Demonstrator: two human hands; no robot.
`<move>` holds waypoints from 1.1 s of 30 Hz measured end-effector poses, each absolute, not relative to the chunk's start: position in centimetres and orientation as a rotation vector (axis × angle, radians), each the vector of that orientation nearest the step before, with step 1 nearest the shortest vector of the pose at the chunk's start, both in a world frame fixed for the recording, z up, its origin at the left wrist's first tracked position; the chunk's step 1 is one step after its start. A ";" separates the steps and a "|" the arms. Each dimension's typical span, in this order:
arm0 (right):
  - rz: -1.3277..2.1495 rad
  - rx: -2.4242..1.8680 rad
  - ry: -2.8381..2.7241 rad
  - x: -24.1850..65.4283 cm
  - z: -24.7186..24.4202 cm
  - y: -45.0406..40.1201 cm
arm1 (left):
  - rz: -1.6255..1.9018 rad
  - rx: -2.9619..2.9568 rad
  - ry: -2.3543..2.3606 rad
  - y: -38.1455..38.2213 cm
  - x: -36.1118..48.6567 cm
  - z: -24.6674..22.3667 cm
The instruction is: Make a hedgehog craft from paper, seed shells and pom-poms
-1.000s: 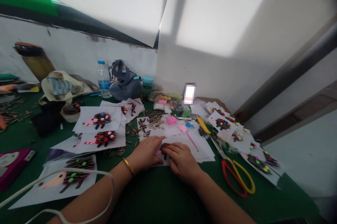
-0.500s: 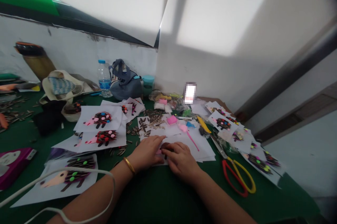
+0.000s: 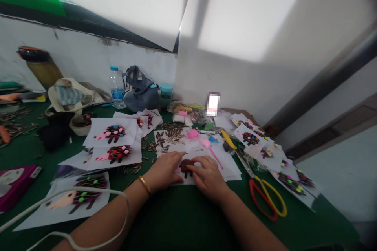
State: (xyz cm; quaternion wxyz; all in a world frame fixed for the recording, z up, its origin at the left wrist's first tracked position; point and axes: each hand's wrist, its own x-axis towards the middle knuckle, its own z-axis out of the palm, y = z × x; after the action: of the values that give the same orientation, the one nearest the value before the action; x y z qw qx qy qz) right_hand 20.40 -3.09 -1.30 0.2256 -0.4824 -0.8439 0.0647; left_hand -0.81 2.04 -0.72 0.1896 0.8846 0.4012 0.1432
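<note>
Hedgehog collages (image 3: 113,153) are lying at left of frame as the left hand (image 3: 165,168), thumb and fingers spreading apart, is resting on white paper (image 3: 231,173) at lower center. There a flat brown hedgehog body (image 3: 185,164), seemingly clay, is lying while the right hand (image 3: 209,174) is touching its right edge; whether the fingers are pinching, one cannot tell. Pressing too hard could be denting or skewing it. Scissors (image 3: 250,171) are lying at lower right.

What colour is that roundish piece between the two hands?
The roundish piece is dark brown; it shows best in the head view.
</note>
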 end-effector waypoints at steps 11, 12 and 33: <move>0.150 -1.346 -2.294 21.2 -1.6 -3.0 | 0.394 2.491 1.145 2.0 -0.9 -0.9; 0.149 -1.355 -2.278 21.4 -1.6 -2.9 | 0.394 2.492 1.145 2.1 -0.9 -0.9; 0.106 -1.412 -2.161 22.8 -3.0 -1.8 | 0.437 2.426 1.139 2.3 -0.8 -1.1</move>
State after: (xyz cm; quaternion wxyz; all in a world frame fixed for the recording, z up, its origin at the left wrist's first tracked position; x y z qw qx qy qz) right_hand 22.83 -1.78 -2.96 0.2754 -0.5255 -0.8040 0.0395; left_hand -0.84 2.30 -1.14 0.2113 0.8732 0.4100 0.1573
